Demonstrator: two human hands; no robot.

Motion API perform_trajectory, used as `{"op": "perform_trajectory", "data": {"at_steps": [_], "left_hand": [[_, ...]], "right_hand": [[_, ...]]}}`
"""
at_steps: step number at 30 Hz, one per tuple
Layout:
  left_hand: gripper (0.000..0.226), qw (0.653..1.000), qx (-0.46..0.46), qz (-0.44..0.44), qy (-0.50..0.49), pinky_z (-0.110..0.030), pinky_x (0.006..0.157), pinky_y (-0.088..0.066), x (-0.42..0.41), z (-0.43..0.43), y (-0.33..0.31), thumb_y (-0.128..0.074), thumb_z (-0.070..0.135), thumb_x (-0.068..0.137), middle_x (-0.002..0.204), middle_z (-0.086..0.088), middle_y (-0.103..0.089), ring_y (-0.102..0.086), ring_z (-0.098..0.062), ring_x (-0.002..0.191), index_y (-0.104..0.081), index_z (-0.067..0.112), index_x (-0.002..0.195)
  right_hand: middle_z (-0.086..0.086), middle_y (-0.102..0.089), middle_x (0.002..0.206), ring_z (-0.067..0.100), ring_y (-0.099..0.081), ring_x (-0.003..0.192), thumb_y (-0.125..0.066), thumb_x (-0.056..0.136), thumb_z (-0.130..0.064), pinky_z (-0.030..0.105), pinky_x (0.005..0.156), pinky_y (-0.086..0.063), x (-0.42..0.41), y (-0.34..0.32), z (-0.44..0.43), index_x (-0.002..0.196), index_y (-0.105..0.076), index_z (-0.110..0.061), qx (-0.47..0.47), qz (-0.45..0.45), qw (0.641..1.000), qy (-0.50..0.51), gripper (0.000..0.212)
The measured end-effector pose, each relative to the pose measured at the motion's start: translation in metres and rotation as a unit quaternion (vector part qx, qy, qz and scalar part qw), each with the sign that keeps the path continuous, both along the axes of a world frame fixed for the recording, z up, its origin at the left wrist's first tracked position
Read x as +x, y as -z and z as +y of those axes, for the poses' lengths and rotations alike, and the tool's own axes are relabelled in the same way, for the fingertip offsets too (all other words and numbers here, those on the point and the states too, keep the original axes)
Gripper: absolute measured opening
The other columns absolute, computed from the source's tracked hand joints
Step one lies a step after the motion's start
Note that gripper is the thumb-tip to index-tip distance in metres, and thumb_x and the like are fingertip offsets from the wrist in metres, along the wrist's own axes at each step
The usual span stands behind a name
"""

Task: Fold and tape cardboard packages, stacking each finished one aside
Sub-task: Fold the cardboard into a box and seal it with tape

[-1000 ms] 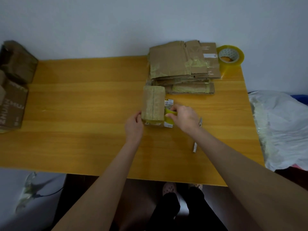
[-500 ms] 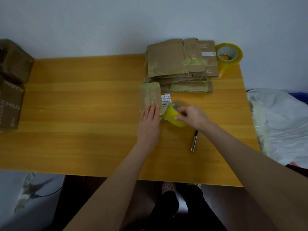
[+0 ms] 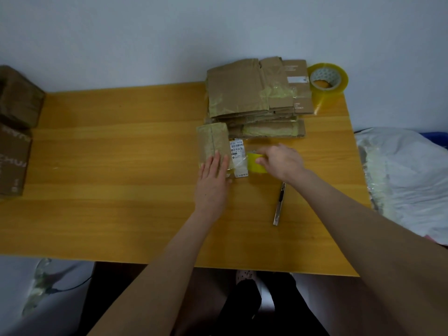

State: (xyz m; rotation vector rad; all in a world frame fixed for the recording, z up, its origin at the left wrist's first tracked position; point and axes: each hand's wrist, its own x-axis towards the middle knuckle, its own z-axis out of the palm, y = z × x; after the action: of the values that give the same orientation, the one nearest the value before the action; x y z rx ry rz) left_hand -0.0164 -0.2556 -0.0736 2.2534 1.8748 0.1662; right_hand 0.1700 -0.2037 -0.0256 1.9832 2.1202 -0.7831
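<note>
Taping looks to be the step in hand: the left hand (image 3: 213,180) lies flat, fingers straight and together, pressing the near end of the folded package (image 3: 212,141) onto the table (image 3: 121,166). Just right of the package, the right hand (image 3: 281,163) curls its fingers round a small yellow tape roll (image 3: 255,163), with a clear strip running from it across the package's white label (image 3: 236,150). The next move probably calls for cutting the strip; a knife (image 3: 278,204) lies right of the package, nearer the person. The label's top line seems to read "5020 1098"; the rest is too small. Directly behind the package sits the cardboard stack (image 3: 242,93). Far left of the package, brown boxes (image 3: 14,154) show partial letters, perhaps "CHU".
</note>
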Motion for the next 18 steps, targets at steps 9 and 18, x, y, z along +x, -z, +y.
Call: {"op": "perform_trajectory", "data": {"at_steps": [9, 18], "left_hand": [[0.048, 0.985, 0.010, -0.013, -0.171, -0.047, 0.110, -0.028, 0.034, 0.026, -0.020, -0.060, 0.043, 0.089, 0.135, -0.012, -0.040, -0.036, -0.030, 0.127, -0.047, 0.011, 0.122], [0.048, 0.998, 0.022, -0.048, -0.042, -0.042, 0.095, -0.044, 0.009, 0.016, -0.021, -0.068, 0.027, 0.081, 0.126, -0.013, -0.045, -0.045, -0.031, 0.116, -0.054, 0.016, 0.126]], "right_hand": [[0.008, -0.048, 0.144, 0.029, -0.032, 0.139, -0.042, 0.100, -0.040, 0.043, 0.107, -0.035, 0.003, -0.002, -0.008, 0.144, -0.039, -0.035, -0.025, 0.021, 0.999, 0.006, 0.044], [0.008, -0.059, 0.129, 0.026, -0.050, 0.122, -0.044, 0.098, -0.047, 0.039, 0.096, -0.041, -0.003, -0.007, -0.020, 0.137, -0.050, -0.030, -0.024, 0.022, 0.999, 0.011, 0.043]]}}
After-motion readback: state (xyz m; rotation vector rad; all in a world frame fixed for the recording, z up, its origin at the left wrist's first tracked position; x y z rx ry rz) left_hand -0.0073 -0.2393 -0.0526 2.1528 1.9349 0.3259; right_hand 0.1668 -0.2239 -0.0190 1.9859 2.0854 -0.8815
